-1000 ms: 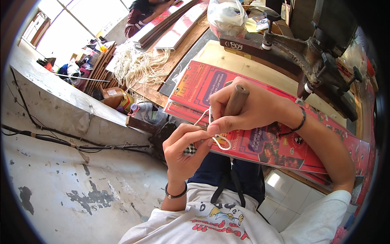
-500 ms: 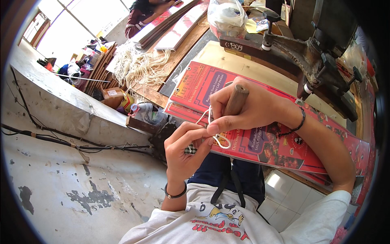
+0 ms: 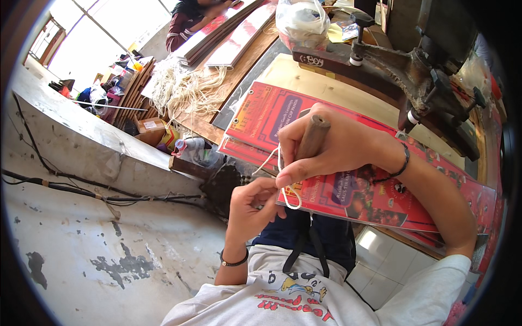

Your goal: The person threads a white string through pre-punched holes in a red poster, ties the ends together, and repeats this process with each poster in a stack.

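Observation:
My right hand (image 3: 342, 144) is wrapped round a short wooden tool handle (image 3: 315, 133). Whatever the tool ends in is hidden behind the fingers. A white cord (image 3: 293, 204) hangs in a loop below the right thumb, and one strand slants down toward my left hand. My left hand (image 3: 253, 204) is closed, its thumb and index finger pinched on the cord close to the right thumb. Both hands meet at the near left corner of a red printed panel (image 3: 348, 209) with a clear plastic edge. Another red panel (image 3: 266, 117) lies under it, with metal eyelets at its end.
A dark metal press frame (image 3: 391, 65) stands at the far right. Tangled white cords (image 3: 182, 92) lie at the far left beside stacked boards (image 3: 217, 32). A plastic bag (image 3: 304, 24) sits behind. Another person (image 3: 190, 22) works beyond the boards. A wall (image 3: 109, 228) runs along the left.
My left hand has shifted slightly down, its fingers curling more. The cord loop hangs lower and longer, and the panel's near corner shows more. My right hand keeps its hold on the handle.

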Tool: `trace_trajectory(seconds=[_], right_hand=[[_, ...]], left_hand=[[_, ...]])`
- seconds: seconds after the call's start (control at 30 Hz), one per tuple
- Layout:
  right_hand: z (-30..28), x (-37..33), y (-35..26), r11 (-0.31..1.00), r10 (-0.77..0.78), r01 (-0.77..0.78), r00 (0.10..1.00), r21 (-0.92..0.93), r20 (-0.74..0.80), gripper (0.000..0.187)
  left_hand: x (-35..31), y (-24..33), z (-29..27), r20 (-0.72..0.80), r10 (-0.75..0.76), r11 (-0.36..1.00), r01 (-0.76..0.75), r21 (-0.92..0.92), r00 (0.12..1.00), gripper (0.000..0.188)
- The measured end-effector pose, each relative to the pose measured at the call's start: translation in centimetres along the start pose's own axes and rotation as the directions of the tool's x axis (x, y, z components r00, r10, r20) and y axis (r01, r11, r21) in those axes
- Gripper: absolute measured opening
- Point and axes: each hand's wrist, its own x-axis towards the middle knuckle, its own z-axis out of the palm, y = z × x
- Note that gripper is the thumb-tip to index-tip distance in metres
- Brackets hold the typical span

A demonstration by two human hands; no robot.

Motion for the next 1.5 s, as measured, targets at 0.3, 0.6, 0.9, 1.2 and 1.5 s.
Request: trace_trajectory(seconds=[0.3,0.6,0.9,1.2,1.5], right_hand=[[-0.2,0.0,-0.2,0.999,-0.037,0.037,0.999,-0.02,-0.01,0.03],[-0.2,0.1,0.2,0.999,-0.028,0.027,0.999,-0.042,-0.029,0.033],[0.0,0.2,0.9,1.0,-0.013,0.014,0.995,0.01,-0.095,0.047],[-0.3,0.0,0.5,0.998,0.018,-0.024,0.996,-0.066,-0.092,0.052],[-0.4,0.1,0.0,0.999,0.014,-0.017,0.996,-0.039,-0.092,0.049]], left_hand=[[0.5,-0.9,1.2,0.006,0.105,0.987,-0.104,-0.125,0.994,0.021],[0.6,-0.6,1.6,-0.05,0.177,0.98,-0.181,-0.084,0.983,0.008],[-0.2,-1.9,-4.3,-0.234,0.133,0.921,-0.207,-0.33,0.963,0.01],[-0.6,-1.7,-8.8,-0.356,0.189,0.874,-0.322,-0.363,0.915,0.014],[-0.5,-1.1,-5.7,-0.121,0.267,0.698,-0.279,-0.659,0.956,0.018]])
